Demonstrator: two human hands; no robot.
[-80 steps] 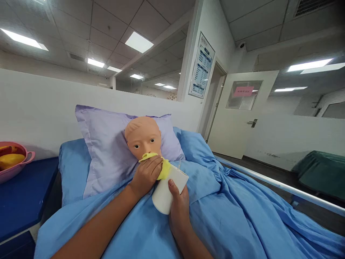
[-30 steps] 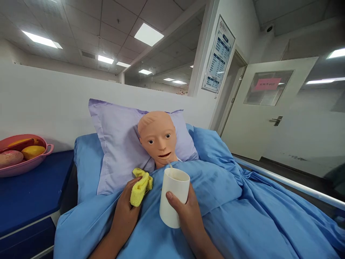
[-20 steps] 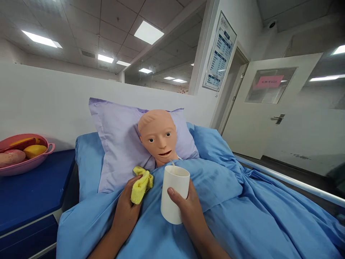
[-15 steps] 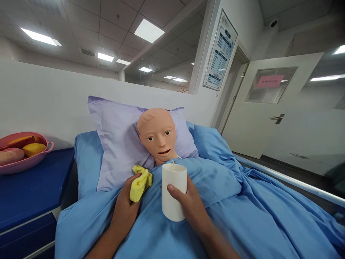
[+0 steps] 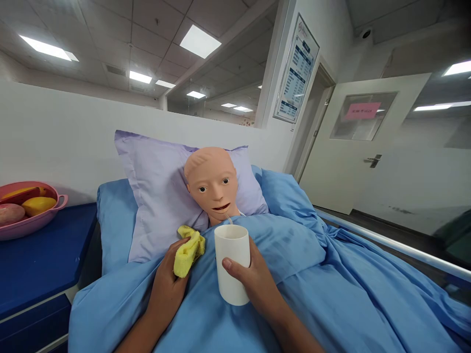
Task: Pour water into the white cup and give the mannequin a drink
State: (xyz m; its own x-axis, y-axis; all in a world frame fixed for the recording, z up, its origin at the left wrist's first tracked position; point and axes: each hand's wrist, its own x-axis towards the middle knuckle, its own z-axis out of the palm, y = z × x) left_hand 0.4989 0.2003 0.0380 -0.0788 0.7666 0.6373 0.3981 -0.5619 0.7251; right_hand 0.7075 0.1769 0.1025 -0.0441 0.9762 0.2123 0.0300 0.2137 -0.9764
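Note:
A manikin (image 5: 211,181) lies in bed with its head on a lilac pillow (image 5: 154,191), mouth slightly parted. My right hand (image 5: 253,282) is wrapped round a white cup (image 5: 232,267), held upright over the blue quilt (image 5: 305,304) below the manikin's chin. A thin, pale drinking straw (image 5: 230,219) rises out of the cup toward the mouth; its tip seems to end near the chin. In my left hand (image 5: 170,279), a folded yellow towel (image 5: 187,255) is gripped beside the pillow's lower edge. The fingers behind the cup are hidden.
At left, a pink basket (image 5: 35,223) of fruit stands on a blue bedside cabinet (image 5: 44,260). A white bed rail (image 5: 397,250) runs along the right side. Behind the bed is a low white wall (image 5: 73,127); a door (image 5: 360,171) stands ajar at right.
The cup in my right hand has come slightly lower and to the left, and the straw's tip sits a bit lower. The whole view has shifted slightly. My left hand still grips the towel.

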